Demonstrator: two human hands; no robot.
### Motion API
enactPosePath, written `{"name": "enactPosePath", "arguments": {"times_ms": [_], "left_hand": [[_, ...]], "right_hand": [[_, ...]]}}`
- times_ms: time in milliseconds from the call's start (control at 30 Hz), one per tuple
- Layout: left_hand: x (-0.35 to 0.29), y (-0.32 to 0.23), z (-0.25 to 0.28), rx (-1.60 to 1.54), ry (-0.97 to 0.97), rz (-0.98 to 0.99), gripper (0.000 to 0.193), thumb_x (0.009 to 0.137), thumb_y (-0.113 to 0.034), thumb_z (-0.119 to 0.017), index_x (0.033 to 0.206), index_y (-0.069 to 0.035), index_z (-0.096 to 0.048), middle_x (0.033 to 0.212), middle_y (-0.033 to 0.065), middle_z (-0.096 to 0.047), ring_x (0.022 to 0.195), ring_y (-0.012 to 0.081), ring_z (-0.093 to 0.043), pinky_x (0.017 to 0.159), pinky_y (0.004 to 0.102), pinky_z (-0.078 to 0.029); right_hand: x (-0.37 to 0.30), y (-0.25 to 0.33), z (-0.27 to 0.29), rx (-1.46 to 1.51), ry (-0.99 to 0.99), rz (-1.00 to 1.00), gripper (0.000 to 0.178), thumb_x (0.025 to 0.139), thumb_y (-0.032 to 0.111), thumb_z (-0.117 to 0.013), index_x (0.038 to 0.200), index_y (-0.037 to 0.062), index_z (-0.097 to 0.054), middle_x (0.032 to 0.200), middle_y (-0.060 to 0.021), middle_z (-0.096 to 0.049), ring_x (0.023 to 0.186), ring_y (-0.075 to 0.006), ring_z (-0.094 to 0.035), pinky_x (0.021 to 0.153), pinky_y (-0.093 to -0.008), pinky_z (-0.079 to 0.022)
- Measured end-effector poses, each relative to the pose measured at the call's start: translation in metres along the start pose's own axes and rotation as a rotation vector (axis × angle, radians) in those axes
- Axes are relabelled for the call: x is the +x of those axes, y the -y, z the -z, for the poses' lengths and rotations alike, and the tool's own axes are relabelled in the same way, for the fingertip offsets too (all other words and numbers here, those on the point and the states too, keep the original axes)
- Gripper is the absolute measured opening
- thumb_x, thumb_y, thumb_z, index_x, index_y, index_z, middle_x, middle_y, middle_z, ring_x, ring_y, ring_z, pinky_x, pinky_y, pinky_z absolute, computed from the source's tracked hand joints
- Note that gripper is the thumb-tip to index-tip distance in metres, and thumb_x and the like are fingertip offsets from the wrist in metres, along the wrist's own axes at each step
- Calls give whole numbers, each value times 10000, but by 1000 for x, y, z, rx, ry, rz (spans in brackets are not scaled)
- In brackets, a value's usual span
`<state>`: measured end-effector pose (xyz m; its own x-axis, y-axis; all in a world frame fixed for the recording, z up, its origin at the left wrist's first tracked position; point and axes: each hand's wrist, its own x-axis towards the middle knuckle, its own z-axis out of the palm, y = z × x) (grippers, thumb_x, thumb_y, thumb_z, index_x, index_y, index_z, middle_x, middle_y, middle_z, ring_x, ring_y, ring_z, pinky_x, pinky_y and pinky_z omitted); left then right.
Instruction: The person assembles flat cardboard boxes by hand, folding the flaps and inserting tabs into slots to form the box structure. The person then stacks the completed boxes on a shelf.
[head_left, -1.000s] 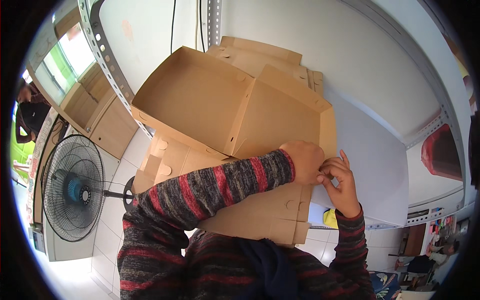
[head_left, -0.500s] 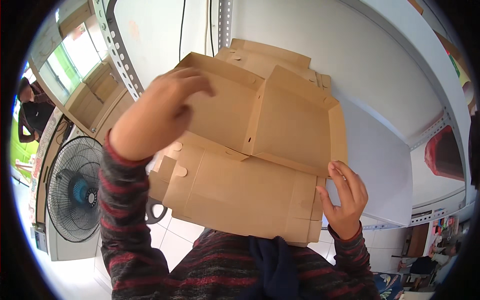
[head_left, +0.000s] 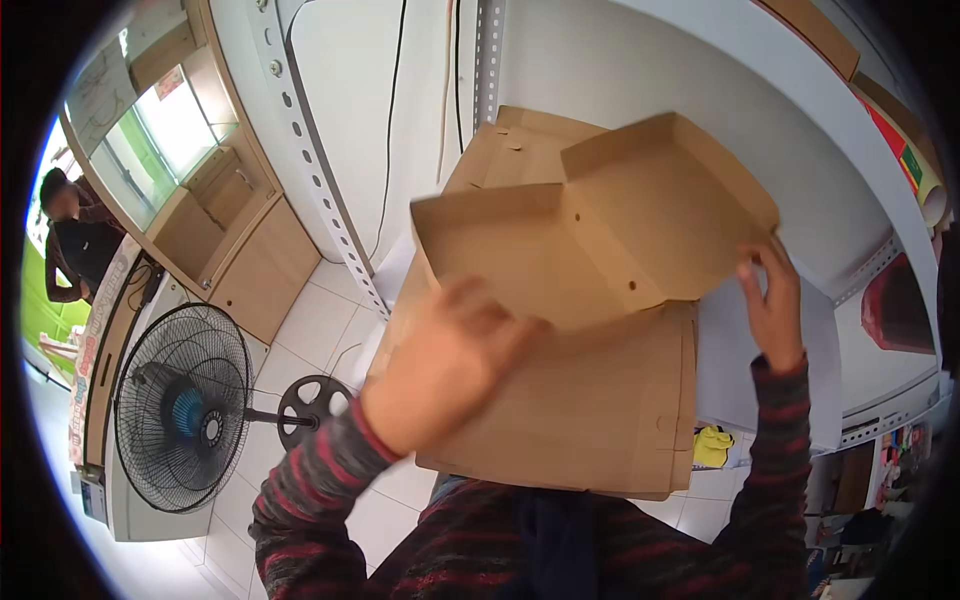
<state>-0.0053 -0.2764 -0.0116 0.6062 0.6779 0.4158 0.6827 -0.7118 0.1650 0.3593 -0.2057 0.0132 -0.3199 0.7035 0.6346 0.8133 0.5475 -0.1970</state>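
A brown cardboard box lies unfolded, its lid opened out to the right and its walls standing up. It rests tilted on a stack of flat cardboard box blanks. My right hand grips the lid's right corner, with the fingertips at its edge and the thumb lower down. My left hand is over the near left side of the box, partly covering its near wall. Motion smears those fingers, so whether they touch the cardboard cannot be told.
A black fan stands on the floor at the left, beside a wooden cabinet. Perforated metal posts frame the white shelf. A yellow item lies by the stack's right edge. Another person is at the far left.
The box has turned, its lid swinging up and right with my right hand. My left hand has come down and right, toward the near side of the box. The whole view has shifted.
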Motion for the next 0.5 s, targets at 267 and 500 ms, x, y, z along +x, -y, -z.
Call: {"name": "enactPosePath", "arguments": {"times_ms": [267,500], "left_hand": [[33,-43,-13,-533,84,-229,602,876,-293,-673,1321,45,-449,1234,224,-546,1178,372,-514,1011,470,-399],[60,63,1,-169,-265,363,476,884,-375,-655,1086,50,-589,939,184,-629,812,290,-637,769,376,-501]], "right_hand": [[25,-60,-51,372,124,-178,407,953,198,-593,1326,55,-518,1464,-104,-438,1278,-258,-479,980,-375,-448],[4,-43,-49,498,65,-612,654,920,551,-556,1283,7,-550,1176,-112,-634,773,-149,-642,679,-268,-510]]}}
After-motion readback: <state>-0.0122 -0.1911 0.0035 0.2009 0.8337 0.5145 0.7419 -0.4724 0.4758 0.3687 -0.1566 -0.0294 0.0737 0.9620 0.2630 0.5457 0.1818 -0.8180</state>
